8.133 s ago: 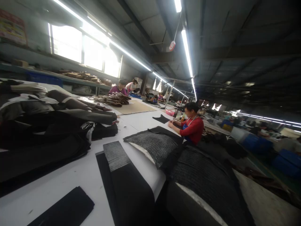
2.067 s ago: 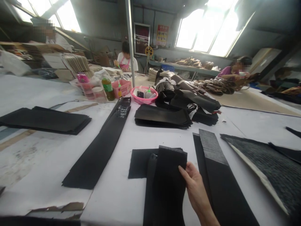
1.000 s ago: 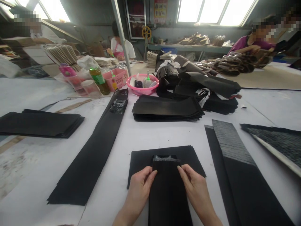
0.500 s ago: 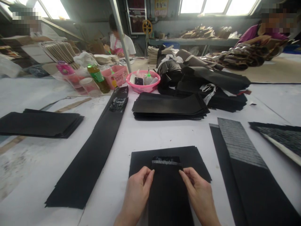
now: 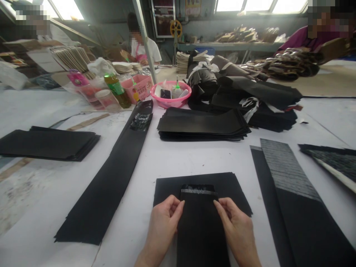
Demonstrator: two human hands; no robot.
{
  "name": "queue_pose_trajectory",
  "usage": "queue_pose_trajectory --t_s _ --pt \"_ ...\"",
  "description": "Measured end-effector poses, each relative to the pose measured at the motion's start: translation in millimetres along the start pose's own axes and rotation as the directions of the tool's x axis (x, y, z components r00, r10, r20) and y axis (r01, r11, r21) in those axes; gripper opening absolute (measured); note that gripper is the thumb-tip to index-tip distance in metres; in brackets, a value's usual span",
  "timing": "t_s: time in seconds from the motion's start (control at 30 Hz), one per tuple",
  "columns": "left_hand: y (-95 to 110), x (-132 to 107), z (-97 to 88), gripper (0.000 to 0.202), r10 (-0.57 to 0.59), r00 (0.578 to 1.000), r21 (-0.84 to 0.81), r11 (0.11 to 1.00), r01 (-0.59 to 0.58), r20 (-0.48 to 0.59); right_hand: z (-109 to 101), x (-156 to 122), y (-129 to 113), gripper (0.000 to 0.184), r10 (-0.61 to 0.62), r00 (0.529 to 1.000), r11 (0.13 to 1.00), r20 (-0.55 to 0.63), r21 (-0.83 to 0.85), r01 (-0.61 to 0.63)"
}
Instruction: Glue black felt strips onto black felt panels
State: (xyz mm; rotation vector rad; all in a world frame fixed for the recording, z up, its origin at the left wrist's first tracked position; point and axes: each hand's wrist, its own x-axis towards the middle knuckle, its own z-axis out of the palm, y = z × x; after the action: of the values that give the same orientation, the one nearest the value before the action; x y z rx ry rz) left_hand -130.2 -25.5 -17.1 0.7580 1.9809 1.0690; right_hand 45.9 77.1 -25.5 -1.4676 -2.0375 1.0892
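Note:
My left hand and my right hand pinch the two long edges of a narrow black strip near its far end, which carries a shiny grey band. The strip lies lengthwise on a wider black sheet on the white table. Both hands have fingers curled onto the strip's edges, thumbs on top.
A long black strip runs up the left, a black stack lies further left, another stack sits ahead. A grey-topped black strip is at the right. A pink bowl, bottles and a pink basket stand at the back. Other people work beyond.
Earlier my right hand alone brought the strip over the sheet; since then both hands took its edges. In the last second they slid slightly toward me along it.

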Motion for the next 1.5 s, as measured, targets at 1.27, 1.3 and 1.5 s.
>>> queue_pose_trajectory --t_s 1.27,1.3,1.5 --pt "-1.1 10.0 3.1 0.039 -0.093 0.996 0.122 0.988 0.093 -0.008 3.3 6.8 -12.4 0.03 0.023 0.996 0.991 -0.085 -0.133 -0.034" --pt "-0.4 10.1 3.0 0.04 -0.093 0.996 0.118 0.989 0.093 -0.008 3.2 7.2 -13.4 0.03 0.024 0.996 0.989 -0.088 -0.14 -0.036" --pt "1.6 9.1 3.6 0.041 -0.096 0.995 0.11 0.989 0.096 -0.008 1.4 11.0 -18.1 0.03 0.039 0.996 0.978 -0.078 -0.2 -0.054"
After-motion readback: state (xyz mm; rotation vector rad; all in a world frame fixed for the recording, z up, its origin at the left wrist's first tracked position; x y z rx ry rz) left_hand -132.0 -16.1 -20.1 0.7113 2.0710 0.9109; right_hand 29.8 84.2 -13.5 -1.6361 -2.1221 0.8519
